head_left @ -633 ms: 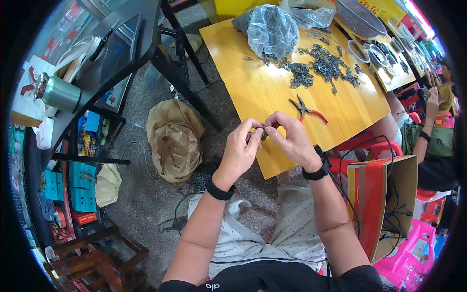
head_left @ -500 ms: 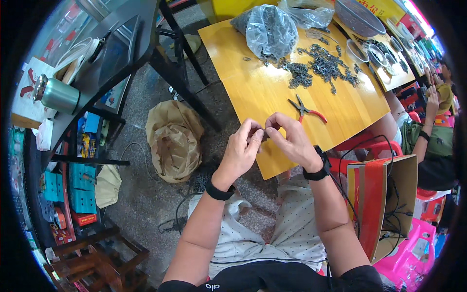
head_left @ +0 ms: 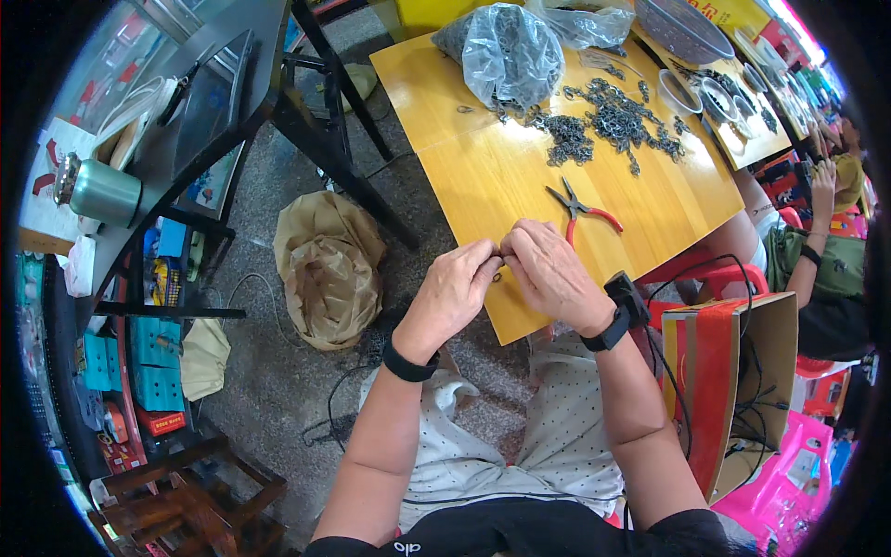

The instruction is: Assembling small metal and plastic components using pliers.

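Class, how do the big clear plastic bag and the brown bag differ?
The plastic bag is see-through; the brown bag is opaque. The plastic bag sits on the table, the brown bag on the floor. The plastic bag shows dark contents; what the brown bag holds is unclear. Both look wrinkled.

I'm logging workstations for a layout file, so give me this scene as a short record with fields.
Left hand: fingertips pinched at a small dark piece, exact shape unclear
Right hand: fingertips at the same piece, meeting the left
Tool: red-handled pliers, handles spread, lying on the table
Loose stock: dark metal links, heaped
Bagged stock: clear plastic bag, beside the heap
Floor: open brown paper bag, left of the table
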Tool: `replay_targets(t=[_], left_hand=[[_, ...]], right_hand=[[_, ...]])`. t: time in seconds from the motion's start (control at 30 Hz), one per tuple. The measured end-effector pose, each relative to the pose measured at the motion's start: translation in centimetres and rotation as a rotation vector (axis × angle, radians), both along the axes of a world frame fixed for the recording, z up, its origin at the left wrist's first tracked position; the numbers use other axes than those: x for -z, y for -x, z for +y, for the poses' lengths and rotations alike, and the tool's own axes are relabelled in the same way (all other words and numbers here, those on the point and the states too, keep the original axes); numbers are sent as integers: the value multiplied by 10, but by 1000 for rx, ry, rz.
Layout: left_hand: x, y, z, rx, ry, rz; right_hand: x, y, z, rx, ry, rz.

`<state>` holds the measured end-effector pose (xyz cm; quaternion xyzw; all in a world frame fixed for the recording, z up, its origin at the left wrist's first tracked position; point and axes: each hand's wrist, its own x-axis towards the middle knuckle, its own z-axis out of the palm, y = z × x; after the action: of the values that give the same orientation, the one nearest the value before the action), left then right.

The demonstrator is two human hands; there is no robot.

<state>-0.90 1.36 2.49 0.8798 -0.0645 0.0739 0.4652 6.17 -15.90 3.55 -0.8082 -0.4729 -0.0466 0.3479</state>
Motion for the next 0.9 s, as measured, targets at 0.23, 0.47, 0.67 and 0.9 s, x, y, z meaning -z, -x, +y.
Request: replay_targets(t=[0.23, 0.47, 0.67, 0.9], left_hand=[[1, 0, -4, 8, 199, 140], [13, -6, -1, -2, 602, 331], [1, -4, -11, -65, 304, 129], [5, -5, -5, -25, 77, -60]], right_hand=[[-1, -7, -9, -64, -108, 221], [-4, -7, -11, -61, -76, 323], [2, -10, -13, -34, -77, 233], [6, -7, -10, 1, -24, 164]])
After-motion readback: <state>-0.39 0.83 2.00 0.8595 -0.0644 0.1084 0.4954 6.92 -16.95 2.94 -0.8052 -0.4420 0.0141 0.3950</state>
